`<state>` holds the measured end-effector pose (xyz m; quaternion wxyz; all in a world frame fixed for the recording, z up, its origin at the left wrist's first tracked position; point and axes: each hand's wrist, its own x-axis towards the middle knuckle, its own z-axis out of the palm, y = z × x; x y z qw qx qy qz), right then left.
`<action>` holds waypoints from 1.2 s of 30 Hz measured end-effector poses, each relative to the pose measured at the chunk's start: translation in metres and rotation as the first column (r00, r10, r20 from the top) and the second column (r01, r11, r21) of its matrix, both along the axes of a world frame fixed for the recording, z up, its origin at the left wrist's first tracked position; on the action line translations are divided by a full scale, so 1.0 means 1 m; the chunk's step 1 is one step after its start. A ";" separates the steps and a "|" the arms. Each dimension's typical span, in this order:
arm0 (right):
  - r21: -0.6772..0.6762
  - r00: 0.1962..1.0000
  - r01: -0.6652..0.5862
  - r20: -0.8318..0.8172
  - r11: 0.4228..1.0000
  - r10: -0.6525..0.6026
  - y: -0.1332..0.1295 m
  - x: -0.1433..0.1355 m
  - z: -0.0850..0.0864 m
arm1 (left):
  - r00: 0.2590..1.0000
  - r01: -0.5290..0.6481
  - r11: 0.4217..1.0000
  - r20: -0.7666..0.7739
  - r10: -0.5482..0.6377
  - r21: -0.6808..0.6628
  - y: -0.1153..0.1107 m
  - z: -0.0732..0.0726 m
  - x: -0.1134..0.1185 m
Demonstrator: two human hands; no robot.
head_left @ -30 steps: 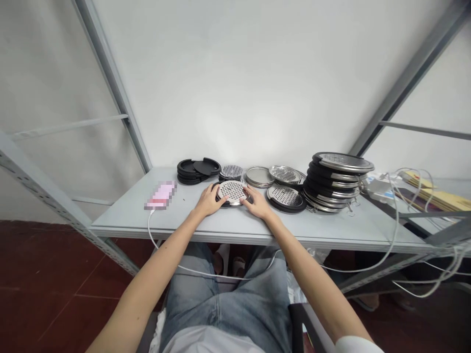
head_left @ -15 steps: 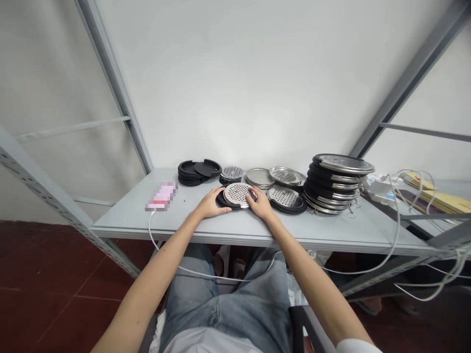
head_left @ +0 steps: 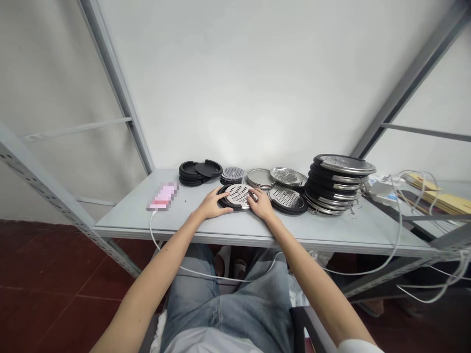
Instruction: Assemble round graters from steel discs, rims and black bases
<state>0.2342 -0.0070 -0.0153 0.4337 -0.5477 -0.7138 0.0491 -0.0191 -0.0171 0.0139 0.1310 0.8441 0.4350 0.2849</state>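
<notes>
A round perforated metal plate (head_left: 238, 194) lies in a black ring (head_left: 235, 208) on the table in front of me. At the left side my left hand (head_left: 213, 204) grips the ring, its thumb along the near edge and a finger over the plate's left edge. My right hand (head_left: 261, 204) holds the right side with bent fingers resting on the plate. Just right of that hand lies another perforated plate in a black ring (head_left: 288, 200). Parts of the rims are hidden under my fingers.
Behind stand stacked black rings (head_left: 200, 171), small perforated discs (head_left: 232, 174) and metal rings (head_left: 260, 177). A tall stack of ringed plates (head_left: 338, 184) rises at the right. A phone (head_left: 163, 197) with a white cable (head_left: 151, 230) lies left; metal shelf posts (head_left: 117, 88) flank the table.
My left fingers have shifted slightly inward, onto the plate's left edge. The plate's left side looks lower in the ring. My right hand has barely moved.
</notes>
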 end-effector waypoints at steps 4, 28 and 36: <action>-0.046 0.999 -0.035 -0.012 0.998 0.034 0.000 0.001 0.000 | 1.000 -0.011 1.000 0.004 0.011 0.012 0.000 -0.001 0.000; -0.119 0.984 -0.175 0.011 0.977 0.177 0.000 -0.001 0.001 | 0.989 0.049 0.999 0.142 -0.049 0.002 -0.004 0.002 0.000; -0.153 0.977 -0.189 -0.128 0.970 0.171 -0.001 0.001 0.004 | 0.979 -0.004 0.999 0.203 0.014 -0.052 -0.009 0.008 -0.001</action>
